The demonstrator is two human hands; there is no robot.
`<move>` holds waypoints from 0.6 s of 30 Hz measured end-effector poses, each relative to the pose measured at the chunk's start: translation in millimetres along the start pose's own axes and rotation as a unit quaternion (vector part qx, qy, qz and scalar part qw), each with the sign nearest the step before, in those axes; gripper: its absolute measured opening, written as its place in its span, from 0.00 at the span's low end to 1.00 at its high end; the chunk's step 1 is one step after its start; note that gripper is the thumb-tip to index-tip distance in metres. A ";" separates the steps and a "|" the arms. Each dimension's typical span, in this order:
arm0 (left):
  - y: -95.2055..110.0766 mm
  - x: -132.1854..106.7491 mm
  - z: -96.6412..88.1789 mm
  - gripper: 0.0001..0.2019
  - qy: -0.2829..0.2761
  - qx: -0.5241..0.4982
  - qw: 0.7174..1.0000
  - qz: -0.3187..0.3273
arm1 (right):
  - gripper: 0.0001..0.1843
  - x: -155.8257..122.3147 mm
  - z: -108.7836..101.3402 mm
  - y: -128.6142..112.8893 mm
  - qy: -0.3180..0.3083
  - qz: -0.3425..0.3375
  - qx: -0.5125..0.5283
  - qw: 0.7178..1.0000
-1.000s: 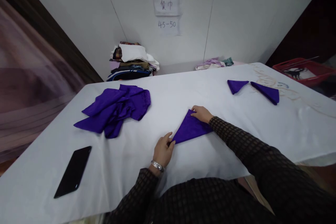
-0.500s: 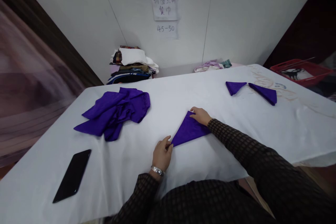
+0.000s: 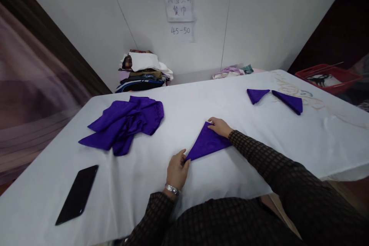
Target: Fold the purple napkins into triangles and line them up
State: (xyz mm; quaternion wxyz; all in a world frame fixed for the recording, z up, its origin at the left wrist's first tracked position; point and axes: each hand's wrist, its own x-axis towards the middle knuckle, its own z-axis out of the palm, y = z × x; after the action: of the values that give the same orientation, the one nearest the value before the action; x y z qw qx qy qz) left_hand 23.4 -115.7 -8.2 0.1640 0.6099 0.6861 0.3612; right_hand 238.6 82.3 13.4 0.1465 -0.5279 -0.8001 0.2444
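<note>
A purple cloth napkin [image 3: 206, 144], folded into a triangle, lies flat on the white tablecloth [image 3: 138, 188] in front of me. My left hand [image 3: 177, 169], with a silver bracelet at the wrist, pinches the napkin's left corner between thumb and fingers. At the napkin's top corner, my right hand [image 3: 219, 127] has its fingers closed on the upper edge, and its palm covers part of the right side. Farther right lie two folded purple napkins [image 3: 257, 95] [image 3: 288, 102], their tips almost touching.
A loose heap of purple cloths [image 3: 127, 123] lies on the left, with a black phone [image 3: 77, 194] nearer me. Behind the table are a stack of folded clothes [image 3: 144, 71] and more cloth [image 3: 230, 72]. A red basket [image 3: 331, 80] stands beyond the right edge.
The view has shifted very slightly. Both hands stay at the same corners of the napkin, and its triangle shape is unchanged.
</note>
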 end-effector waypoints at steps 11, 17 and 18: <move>-1.4 -0.2 0.1 0.17 -0.024 -0.018 1.000 0.001 | 0.17 4.5 0.3 -3.8 -0.002 0.005 0.010 1.000; 0.4 0.6 -1.3 0.17 -0.028 -0.004 0.999 0.015 | 0.17 6.5 2.2 -3.4 -0.009 0.014 -0.002 1.000; 0.6 0.1 -1.1 0.16 -0.027 -0.001 0.999 0.018 | 0.16 6.4 2.6 -3.0 -0.009 0.014 -0.002 1.000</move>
State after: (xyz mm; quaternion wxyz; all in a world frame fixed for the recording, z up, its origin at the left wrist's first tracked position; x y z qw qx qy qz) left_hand 23.0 -115.9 -7.0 0.1769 0.6313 0.6701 0.3481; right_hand 232.4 86.5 12.7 0.1344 -0.5368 -0.7948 0.2493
